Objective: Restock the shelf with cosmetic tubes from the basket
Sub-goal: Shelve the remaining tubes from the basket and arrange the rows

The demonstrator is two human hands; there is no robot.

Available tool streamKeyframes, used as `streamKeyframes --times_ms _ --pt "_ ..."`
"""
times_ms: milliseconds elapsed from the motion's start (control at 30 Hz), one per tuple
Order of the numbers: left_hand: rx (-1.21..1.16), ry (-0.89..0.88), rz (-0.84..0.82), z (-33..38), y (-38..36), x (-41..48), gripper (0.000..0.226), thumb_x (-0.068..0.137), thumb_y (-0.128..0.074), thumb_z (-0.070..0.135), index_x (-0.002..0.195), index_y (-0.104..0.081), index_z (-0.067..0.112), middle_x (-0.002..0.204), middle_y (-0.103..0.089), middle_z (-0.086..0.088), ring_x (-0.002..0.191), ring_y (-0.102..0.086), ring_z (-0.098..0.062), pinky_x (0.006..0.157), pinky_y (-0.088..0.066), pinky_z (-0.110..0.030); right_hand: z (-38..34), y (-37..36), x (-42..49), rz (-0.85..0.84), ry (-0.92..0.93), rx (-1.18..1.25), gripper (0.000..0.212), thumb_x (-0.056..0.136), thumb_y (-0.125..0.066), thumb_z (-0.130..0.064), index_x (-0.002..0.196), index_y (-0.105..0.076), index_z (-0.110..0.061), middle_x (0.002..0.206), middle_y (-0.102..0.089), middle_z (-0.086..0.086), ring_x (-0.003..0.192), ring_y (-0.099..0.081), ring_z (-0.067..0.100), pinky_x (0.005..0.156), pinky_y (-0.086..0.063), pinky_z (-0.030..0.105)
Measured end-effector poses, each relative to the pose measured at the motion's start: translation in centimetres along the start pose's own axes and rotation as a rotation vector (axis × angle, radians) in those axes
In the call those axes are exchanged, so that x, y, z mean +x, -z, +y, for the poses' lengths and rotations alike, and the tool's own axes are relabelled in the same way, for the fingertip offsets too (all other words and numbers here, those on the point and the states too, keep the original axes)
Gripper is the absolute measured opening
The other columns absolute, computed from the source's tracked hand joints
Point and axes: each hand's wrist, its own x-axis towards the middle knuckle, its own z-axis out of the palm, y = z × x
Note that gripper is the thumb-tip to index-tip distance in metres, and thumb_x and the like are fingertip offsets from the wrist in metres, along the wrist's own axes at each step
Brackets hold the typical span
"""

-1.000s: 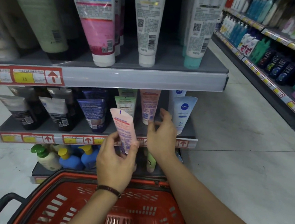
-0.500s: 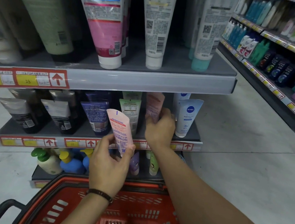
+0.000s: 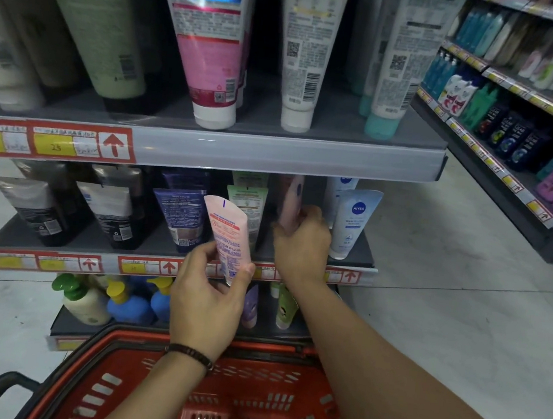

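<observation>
My left hand (image 3: 208, 296) holds a pale pink cosmetic tube (image 3: 229, 235) upright in front of the middle shelf (image 3: 68, 240), cap end down in my fingers. My right hand (image 3: 302, 243) reaches onto that shelf and grips a second pink tube (image 3: 291, 199), turned edge-on between a green tube (image 3: 246, 206) and a white Nivea tube (image 3: 353, 221). The red basket (image 3: 239, 401) sits below my forearms, its visible bottom bare.
The upper shelf (image 3: 274, 154) holds tall tubes overhead. Dark tubes (image 3: 109, 211) stand on the left of the middle shelf. Pump bottles (image 3: 85, 301) fill the bottom shelf. Another stocked rack (image 3: 507, 108) runs along the right, across a tiled aisle floor (image 3: 445, 314).
My right hand moved from open in front of the shelf to gripping the pink tube on it and turned it edge-on. The left hand rose slightly with its tube.
</observation>
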Motion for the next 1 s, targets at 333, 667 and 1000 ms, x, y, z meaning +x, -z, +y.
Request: streamKeyframes --times_ms 333,667,1000 --pt "-0.046 0.000 -0.039 0.23 0.52 0.34 0.040 0.091 -0.088 0.040 0.124 -0.066 0.035 0.117 -0.073 0.013 0.072 -0.070 -0.012 0.065 -0.054 -0.022 -0.03 -0.42 0.03 -0.006 -0.011 -0.010 0.055 0.085 -0.090 -0.025 0.127 -0.059 -0.010 0.123 -0.071 0.017 0.112 -0.072 0.040 0.090 -0.064 0.045" --pt "-0.066 0.010 -0.071 -0.30 0.43 0.51 0.041 0.092 -0.088 0.039 0.128 -0.068 0.036 0.117 -0.074 0.014 0.073 -0.070 -0.014 0.067 -0.058 -0.033 -0.39 -0.78 -0.11 0.052 -0.041 -0.028 0.050 0.083 -0.091 -0.025 0.118 -0.059 -0.008 0.116 -0.073 0.018 0.103 -0.074 0.041 0.082 -0.067 0.050" --pt "-0.076 -0.005 -0.120 0.45 0.68 0.29 0.046 0.091 -0.088 0.031 0.133 -0.072 0.030 0.112 -0.076 0.012 0.066 -0.068 -0.012 0.063 -0.050 -0.012 -0.45 -0.69 -0.10 0.069 -0.080 -0.031 0.056 0.080 -0.096 -0.030 0.118 -0.061 -0.008 0.116 -0.074 0.017 0.106 -0.073 0.040 0.086 -0.066 0.050"
